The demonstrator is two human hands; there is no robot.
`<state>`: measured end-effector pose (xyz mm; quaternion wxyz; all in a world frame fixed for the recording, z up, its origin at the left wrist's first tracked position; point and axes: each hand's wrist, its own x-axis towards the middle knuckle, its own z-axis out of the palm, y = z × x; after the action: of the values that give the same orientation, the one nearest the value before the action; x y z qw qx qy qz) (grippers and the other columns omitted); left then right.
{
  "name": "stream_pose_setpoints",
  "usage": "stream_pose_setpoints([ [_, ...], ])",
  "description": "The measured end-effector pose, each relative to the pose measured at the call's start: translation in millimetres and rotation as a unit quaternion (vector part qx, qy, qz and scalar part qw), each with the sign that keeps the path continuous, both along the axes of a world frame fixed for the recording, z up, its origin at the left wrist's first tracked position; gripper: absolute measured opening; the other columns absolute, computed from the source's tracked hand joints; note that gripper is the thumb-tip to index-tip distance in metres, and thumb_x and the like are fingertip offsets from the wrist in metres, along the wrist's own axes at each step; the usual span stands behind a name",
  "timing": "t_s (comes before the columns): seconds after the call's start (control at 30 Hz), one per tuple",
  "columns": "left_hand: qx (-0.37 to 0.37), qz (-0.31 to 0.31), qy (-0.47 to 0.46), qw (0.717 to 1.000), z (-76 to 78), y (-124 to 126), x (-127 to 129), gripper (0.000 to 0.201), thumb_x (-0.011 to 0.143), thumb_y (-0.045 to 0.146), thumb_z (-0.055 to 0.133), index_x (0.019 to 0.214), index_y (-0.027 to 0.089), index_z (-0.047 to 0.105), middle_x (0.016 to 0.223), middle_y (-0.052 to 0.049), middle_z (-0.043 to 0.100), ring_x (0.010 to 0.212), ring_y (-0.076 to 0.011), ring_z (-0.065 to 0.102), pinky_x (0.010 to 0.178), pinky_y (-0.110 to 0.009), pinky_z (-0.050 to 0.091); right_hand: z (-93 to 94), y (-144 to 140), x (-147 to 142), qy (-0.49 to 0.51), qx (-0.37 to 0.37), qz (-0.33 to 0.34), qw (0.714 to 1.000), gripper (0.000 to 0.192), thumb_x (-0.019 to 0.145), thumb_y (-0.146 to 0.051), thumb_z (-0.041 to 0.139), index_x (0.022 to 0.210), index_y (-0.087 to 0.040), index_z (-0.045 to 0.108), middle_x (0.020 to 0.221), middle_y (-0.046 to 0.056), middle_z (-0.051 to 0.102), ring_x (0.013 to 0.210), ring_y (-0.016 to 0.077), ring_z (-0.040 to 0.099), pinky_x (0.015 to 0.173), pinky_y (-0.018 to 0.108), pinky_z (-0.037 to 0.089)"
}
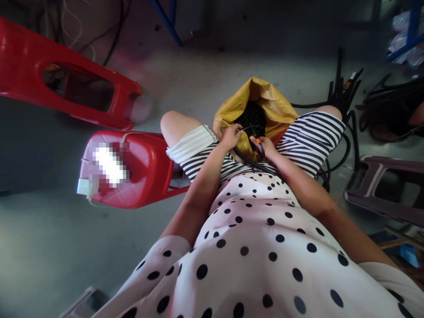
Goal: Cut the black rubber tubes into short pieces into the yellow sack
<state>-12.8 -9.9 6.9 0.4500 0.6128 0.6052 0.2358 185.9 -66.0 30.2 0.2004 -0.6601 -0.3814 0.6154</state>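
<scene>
I sit with a yellow bag between my knees, open at the top and full of small black parts. My left hand rests at the bag's mouth and pinches a thin black piece. My right hand is closed on a black cable with a small orange part at its fingertips. The cable curves across my lap, over striped shorts and a polka-dot top.
A red plastic stool stands just left of my knee, another red stool lies farther left. Black cables pile on the floor at right, beside a purple-grey stool. Blue frame legs stand at the back.
</scene>
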Motion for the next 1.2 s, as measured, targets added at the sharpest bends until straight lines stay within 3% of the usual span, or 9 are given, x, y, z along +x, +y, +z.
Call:
stream_pose_setpoints([
  [0.2,-0.007,0.005,-0.025,1.0,-1.8,0,0,0.025,0.089,0.012,0.065,0.108,0.016,0.08,0.101,-0.009,0.079,0.102,-0.0245,0.072,0.106,-0.041,0.055,-5.3,-1,2,-0.011,0.024,-0.007,1.0,0.068,0.075,-0.08,0.086,0.072,-0.025,0.046,0.048,-0.006,0.043,0.043,0.0114,0.042,0.04,0.024,0.028],
  [0.5,-0.015,0.049,-0.054,0.997,7.5,-1,2,0.021,0.088,0.012,0.067,0.105,0.016,0.079,0.09,-0.008,0.077,0.09,-0.0227,0.072,0.093,-0.037,0.06,-2.5,2,0,-0.015,0.035,-0.052,0.998,0.057,0.078,-0.06,0.092,0.072,-0.026,0.048,0.047,-0.006,0.046,0.041,0.0118,0.043,0.038,0.024,0.03],
  [0.63,-0.136,-0.05,-0.089,0.985,18.5,-10,8,0.023,0.092,0.019,0.071,0.113,0.016,0.079,0.079,-0.003,0.072,0.054,-0.0146,0.061,0.065,-0.033,0.058,1.8,9,-1,0.021,0.03,-0.113,0.993,0.05,0.084,-0.057,0.088,0.084,-0.024,0.051,0.061,-0.002,0.062,0.046,0.0132,0.053,0.043,0.027,0.045],
  [0.73,-0.217,-0.09,-0.098,0.967,24.3,-18,11,0.022,0.093,0.023,0.076,0.114,0.017,0.078,0.075,-0.001,0.07,0.047,-0.0144,0.059,0.057,-0.033,0.056,1.6,11,0,0.041,0.036,-0.168,0.984,0.046,0.083,-0.044,0.09,0.087,-0.024,0.049,0.068,-0.003,0.065,0.05,0.0119,0.055,0.048,0.026,0.049],
  [0.87,-0.242,-0.017,-0.103,0.965,20.6,-15,8,0.007,0.096,0.023,0.075,0.097,0.016,0.073,0.068,-0.001,0.066,0.051,-0.018,0.064,0.062,-0.036,0.06,0.5,12,3,0.016,0.049,-0.198,0.979,0.044,0.087,-0.038,0.087,0.09,-0.026,0.044,0.067,-0.005,0.063,0.048,0.012,0.054,0.043,0.025,0.042],
  [0.97,-0.171,0.169,-0.097,0.966,13.3,-3,4,0.002,0.1,0.02,0.065,0.101,0.019,0.065,0.065,0.003,0.061,0.053,-0.0152,0.062,0.066,-0.033,0.06,2.5,12,4,0.035,0.039,-0.187,0.981,0.048,0.089,-0.049,0.086,0.09,-0.026,0.045,0.064,-0.005,0.063,0.047,0.0122,0.055,0.043,0.024,0.042],
  [1.07,-0.111,0.349,-0.118,0.923,8.7,9,0,0.008,0.105,0.017,0.052,0.11,0.022,0.057,0.067,0.006,0.056,0.056,-0.0116,0.058,0.063,-0.025,0.057,6.0,11,3,0.076,0.017,-0.164,0.983,0.052,0.09,-0.061,0.085,0.089,-0.025,0.047,0.061,-0.004,0.063,0.046,0.012,0.055,0.046,0.024,0.046],
  [1.13,-0.099,0.357,-0.148,0.917,8.0,13,-2,0.01,0.104,0.015,0.051,0.11,0.023,0.055,0.067,0.007,0.053,0.054,-0.0099,0.054,0.058,-0.021,0.053,8.0,9,2,0.088,0.012,-0.146,0.985,0.055,0.088,-0.067,0.084,0.089,-0.025,0.049,0.062,-0.003,0.063,0.047,0.0125,0.056,0.046,0.025,0.045],
  [1.2,-0.094,0.295,-0.162,0.937,8.4,12,-3,0.01,0.101,0.016,0.058,0.11,0.022,0.058,0.068,0.006,0.054,0.052,-0.009,0.05,0.055,-0.02,0.049,9.1,7,0,0.085,0.015,-0.121,0.989,0.059,0.085,-0.072,0.084,0.088,-0.024,0.05,0.064,-0.002,0.064,0.048,0.0131,0.057,0.045,0.025,0.043],
])
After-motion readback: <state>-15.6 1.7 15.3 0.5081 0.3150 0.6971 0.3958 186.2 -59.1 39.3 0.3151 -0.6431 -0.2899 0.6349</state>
